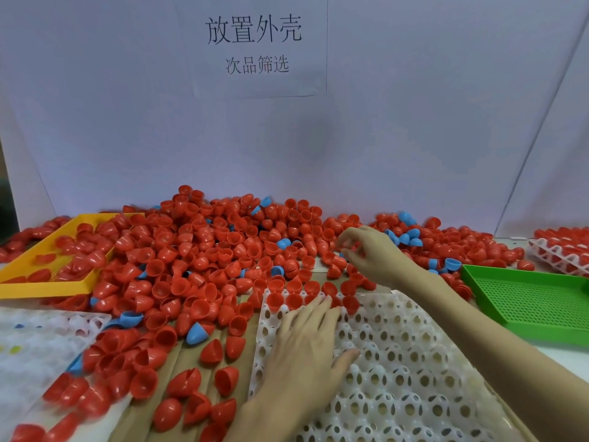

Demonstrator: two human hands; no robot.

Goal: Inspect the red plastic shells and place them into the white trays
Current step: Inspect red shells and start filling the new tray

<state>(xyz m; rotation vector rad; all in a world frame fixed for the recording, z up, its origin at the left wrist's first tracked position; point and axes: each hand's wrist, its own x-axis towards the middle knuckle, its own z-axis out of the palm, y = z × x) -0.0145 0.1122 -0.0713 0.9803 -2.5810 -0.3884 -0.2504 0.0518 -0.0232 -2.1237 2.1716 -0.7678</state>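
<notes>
A big heap of red plastic shells [204,250] covers the middle of the table, with a few blue shells [197,334] mixed in. In front lies a white tray [414,371] with egg-shaped holes. Its far row holds several red shells [274,299], open side up. My left hand [306,346] rests flat on the tray, straight fingers reaching toward that row. My right hand [373,250] is over the heap's right side with its fingers curled down among the shells. Whether it holds one is hidden.
A yellow tray [41,282] with red shells sits at the left and a green perforated tray [526,301] at the right. Another white tray [561,255], filled with red shells, is at the far right. A translucent white tray [38,342] lies at the near left. A white backdrop stands behind.
</notes>
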